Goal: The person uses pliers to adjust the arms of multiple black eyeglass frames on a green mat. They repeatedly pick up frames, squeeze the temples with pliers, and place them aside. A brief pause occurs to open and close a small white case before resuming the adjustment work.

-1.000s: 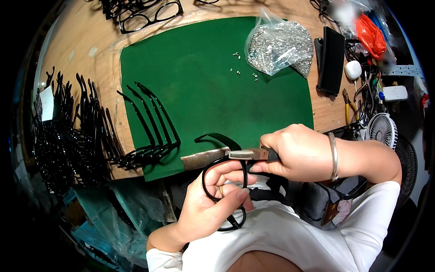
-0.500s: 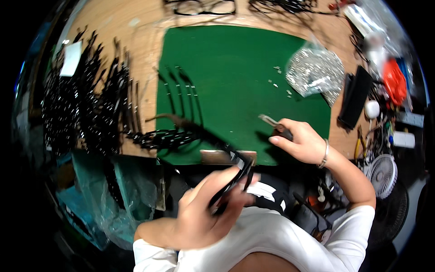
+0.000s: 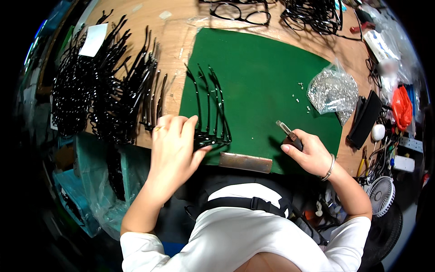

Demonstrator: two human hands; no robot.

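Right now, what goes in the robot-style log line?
left hand: at black glasses frames, grip unclear | right hand: holding metal-tipped tool over green mat | clear bag: at mat's right edge

Left hand (image 3: pixel 171 144) palm down, right hand (image 3: pixel 311 154) curled

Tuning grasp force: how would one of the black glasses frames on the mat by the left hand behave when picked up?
Such black glasses frames are probably light, given their slim temples. Their glossy finish hints they may slip. Bunched closely together, one could snag its neighbours as it lifts.
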